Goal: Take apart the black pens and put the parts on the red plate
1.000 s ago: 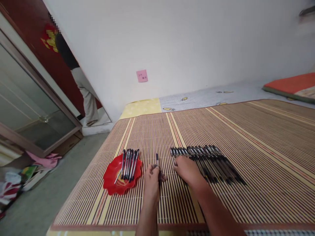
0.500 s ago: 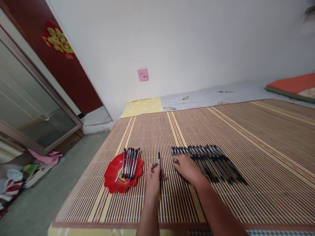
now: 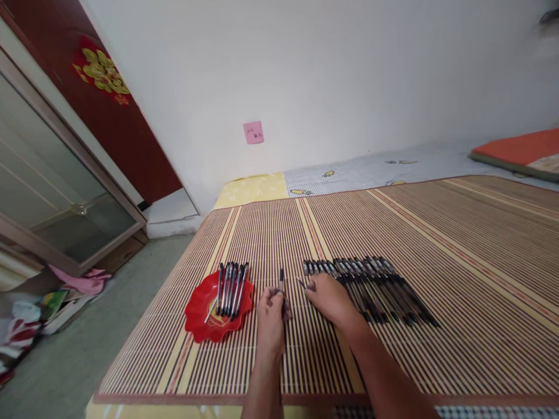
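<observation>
My left hand (image 3: pixel 271 311) is closed around a pen (image 3: pixel 282 280), whose dark upper end points away from me, upright in view. In my right hand (image 3: pixel 328 295), thumb and fingers pinch a slim dark stick with a pale tip (image 3: pixel 301 281); most of it is hidden by the fingers, so I cannot tell its exact kind. A row of black pens (image 3: pixel 371 285) lies side by side on the mat, just right of and partly behind my right hand. Left of my left hand, a red scalloped plate (image 3: pixel 195 302) bears several pens (image 3: pixel 232 290) and a short white stick (image 3: pixel 209 313).
The striped bamboo mat (image 3: pixel 271 233) covers the bed up to the white wall (image 3: pixel 305 70), where a pink note (image 3: pixel 254 132) is stuck. An orange folded cloth (image 3: pixel 524 149) lies at the far right. To the left are a glass-panelled door (image 3: pixel 56 174) and the floor (image 3: pixel 161 262).
My right hand's fingertips have shifted, and the slim pale-tipped stick now shows in them. My left hand keeps the pen almost in place. The plate and the row of pens look unchanged.
</observation>
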The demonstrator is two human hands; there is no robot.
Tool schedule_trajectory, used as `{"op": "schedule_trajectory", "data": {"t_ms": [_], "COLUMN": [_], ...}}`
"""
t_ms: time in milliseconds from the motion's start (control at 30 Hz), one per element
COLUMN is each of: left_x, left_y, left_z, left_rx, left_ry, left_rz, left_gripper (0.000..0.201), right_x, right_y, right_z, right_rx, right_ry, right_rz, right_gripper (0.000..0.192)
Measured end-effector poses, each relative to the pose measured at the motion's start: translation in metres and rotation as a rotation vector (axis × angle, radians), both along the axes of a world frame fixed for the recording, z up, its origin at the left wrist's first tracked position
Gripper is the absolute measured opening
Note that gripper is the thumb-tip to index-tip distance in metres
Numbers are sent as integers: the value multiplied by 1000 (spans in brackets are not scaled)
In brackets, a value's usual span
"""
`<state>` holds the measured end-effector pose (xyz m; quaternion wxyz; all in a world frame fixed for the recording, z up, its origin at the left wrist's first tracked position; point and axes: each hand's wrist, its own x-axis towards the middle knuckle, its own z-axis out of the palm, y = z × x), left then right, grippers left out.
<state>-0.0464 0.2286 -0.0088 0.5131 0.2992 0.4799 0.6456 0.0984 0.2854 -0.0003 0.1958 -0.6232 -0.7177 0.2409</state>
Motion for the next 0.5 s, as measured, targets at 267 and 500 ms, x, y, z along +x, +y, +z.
{"op": "schedule_trajectory", "data": {"t_ms": [267, 500], "left_x": [6, 8], "left_y": [-2, -5], "left_z": [8, 9], "left_rx": [14, 16], "left_ry": [-192, -227], "left_rz": [-186, -210], "left_gripper": [44, 42], "right_x": [-7, -6], "right_y": [0, -4], "right_z": [19, 31], "right_rx": [3, 10], "right_ry": [944, 1031], "right_rz": [26, 72], "right_gripper": [28, 25]}}
